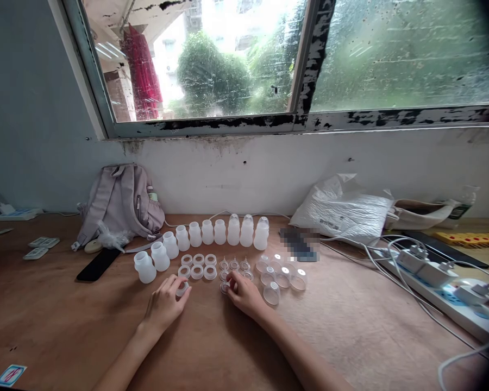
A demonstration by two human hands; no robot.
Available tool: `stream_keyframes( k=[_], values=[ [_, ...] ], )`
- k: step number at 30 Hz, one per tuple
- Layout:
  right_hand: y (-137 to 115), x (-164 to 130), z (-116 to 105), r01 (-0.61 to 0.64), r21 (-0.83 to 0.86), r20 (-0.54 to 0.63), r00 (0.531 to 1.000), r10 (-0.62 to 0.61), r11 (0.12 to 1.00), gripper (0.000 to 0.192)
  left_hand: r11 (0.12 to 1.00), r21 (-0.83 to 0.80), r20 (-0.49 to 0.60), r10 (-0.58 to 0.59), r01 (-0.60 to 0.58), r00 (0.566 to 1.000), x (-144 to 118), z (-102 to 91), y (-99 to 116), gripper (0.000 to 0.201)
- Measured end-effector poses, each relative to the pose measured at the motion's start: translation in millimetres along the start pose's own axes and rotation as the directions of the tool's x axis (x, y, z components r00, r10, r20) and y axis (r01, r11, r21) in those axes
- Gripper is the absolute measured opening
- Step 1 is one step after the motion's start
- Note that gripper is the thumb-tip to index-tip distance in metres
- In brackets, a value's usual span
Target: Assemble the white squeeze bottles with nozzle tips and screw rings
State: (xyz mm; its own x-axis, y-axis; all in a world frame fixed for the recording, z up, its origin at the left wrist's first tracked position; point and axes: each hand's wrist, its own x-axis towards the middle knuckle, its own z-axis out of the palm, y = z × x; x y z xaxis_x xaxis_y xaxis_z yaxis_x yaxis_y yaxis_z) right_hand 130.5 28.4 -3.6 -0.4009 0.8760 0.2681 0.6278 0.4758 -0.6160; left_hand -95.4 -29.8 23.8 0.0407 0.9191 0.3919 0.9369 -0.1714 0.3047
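Note:
My left hand (165, 298) is closed round a white screw ring (182, 289), thumb and fingers at its edge. My right hand (244, 293) pinches a clear bottle teat (224, 288) at the front of the teat group; the fingertips partly hide it. More teats (233, 264) stand just behind those fingers. Beyond my left hand lie two rows of rings (198, 271). Frosted baby bottles (171, 245) curve along the back, open at the neck, and three capped bottles (247, 232) end the row. Clear domed caps (271, 293) stand right of my right hand.
A black phone (98, 264) and a mauve backpack (126, 203) are at the left. A silvery plastic bag (344, 209) leans on the wall. At the right, a power strip (444, 288) with plugs and loose white cables (395, 274) lies on the wooden table (375, 336).

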Motion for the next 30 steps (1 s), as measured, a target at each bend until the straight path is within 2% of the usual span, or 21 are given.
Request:
stream_keyframes(
  k=[4, 8, 11, 13, 15, 17, 20, 24, 27, 30],
  values=[
    [2, 1, 0, -0.014, 0.066, 0.003, 1.0, 0.014, 0.998, 0.02, 0.986, -0.122, -0.099, 0.099, -0.111, 0.99, 27, 15.1, 26, 0.018],
    [6, 2, 1, 0.015, 0.114, -0.044, 0.999, -0.01, 0.993, 0.021, 0.961, -0.238, -0.146, 0.105, -0.138, 0.984, 42, 43.2, 42, 0.019],
    [6, 2, -1, 0.059, 0.072, -0.185, 0.982, -0.044, 0.996, 0.018, 0.935, -0.303, -0.145, 0.149, -0.187, 0.978, 39, 56.9, 43, 0.019],
    [4, 7, -7, 0.063, 0.017, -0.308, 0.95, -0.055, 0.998, 0.017, 0.923, -0.33, -0.149, 0.154, -0.196, 0.977, 37, 59.0, 41, 0.019],
    [1, 19, -18, 0.054, -0.065, -0.419, 0.905, -0.076, 0.996, 0.018, 0.92, -0.346, -0.16, 0.136, -0.185, 0.978, 37, 57.9, 39, 0.02],
    [-3, 39, -33, 0.04, -0.196, -0.464, 0.876, -0.129, 0.98, 0.024, 0.916, -0.354, -0.173, 0.132, -0.186, 0.976, 38, 57.0, 39, 0.02],
    [-4, 79, -55, -0.044, -0.433, -0.45, 0.876, -0.175, 0.9, 0.033, 0.906, -0.365, -0.187, 0.153, -0.213, 0.97, 40, 58.3, 40, 0.02],
    [2, 124, -72, -0.13, -0.636, -0.366, 0.919, -0.149, 0.761, 0.041, 0.897, -0.368, -0.184, 0.189, -0.246, 0.965, 36, 59.0, 40, 0.018],
    [8, 137, -73, -0.11, -0.676, -0.275, 0.955, -0.11, 0.729, 0.043, 0.895, -0.365, -0.2, 0.192, -0.255, 0.961, 33, 55.7, 38, 0.018],
    [12, 130, -68, -0.049, -0.672, -0.235, 0.961, -0.149, 0.739, 0.04, 0.897, -0.361, -0.244, 0.173, -0.255, 0.954, 32, 52.0, 35, 0.018]
  ],
)
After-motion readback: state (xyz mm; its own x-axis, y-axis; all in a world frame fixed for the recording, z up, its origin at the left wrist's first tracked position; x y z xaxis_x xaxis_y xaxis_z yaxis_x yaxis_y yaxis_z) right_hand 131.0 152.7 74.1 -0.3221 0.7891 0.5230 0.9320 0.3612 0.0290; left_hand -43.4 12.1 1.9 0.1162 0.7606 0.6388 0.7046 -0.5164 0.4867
